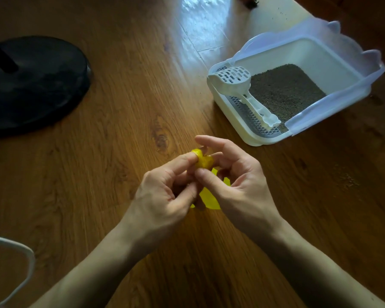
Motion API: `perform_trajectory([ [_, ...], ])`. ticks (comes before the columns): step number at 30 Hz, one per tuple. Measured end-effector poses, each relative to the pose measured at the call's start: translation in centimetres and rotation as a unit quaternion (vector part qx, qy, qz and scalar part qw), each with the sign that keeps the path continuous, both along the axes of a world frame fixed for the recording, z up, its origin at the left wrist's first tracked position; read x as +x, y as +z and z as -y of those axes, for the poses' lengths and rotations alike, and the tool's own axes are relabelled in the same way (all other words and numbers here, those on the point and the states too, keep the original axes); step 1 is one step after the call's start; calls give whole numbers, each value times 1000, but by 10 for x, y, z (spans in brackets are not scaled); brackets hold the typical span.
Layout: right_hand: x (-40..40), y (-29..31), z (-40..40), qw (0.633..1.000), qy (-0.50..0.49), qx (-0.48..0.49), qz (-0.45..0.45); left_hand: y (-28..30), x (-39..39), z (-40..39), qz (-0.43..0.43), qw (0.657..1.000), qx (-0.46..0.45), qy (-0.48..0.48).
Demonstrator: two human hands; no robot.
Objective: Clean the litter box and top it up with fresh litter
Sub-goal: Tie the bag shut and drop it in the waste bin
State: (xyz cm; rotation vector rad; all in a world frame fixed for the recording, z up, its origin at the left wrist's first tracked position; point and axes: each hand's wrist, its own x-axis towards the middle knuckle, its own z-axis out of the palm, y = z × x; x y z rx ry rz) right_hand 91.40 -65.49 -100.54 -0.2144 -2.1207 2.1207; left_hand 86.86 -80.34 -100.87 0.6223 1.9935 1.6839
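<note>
Left hand (165, 194) & right hand (238, 181) both pinch a rolled yellow plastic bag (203, 162), prob. unrolling it for waste; slotted scoop (236, 82) rests on litter box (238, 132) rim, ready.

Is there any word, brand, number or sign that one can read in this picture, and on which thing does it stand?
None can be read.
Litter box: no print shows.
Scoop: plain white, no mark.
Yellow bag, pinched by the left hand and right hand: no print on the part that shows.
Black stand base: no label.
</note>
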Motion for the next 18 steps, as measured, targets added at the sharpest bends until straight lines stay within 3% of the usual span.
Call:
perform_trajectory([
  [4,-1,-7,-6,997,-17,-74,21,1,-2,2,1,1000,11,-29],
  [8,-2,-7,-13,998,-25,-54,10,5,-6,4,-46,995,46,72],
  [10,-3,-6,-14,999,1,-37,8,4,-12,7,-80,992,-6,97],
  [13,-2,-1,-12,996,76,-37,6,-1,-20,9,-118,988,-96,8],
  [18,1,2,-15,989,137,52,5,-8,-18,11,-56,996,-36,-61],
])
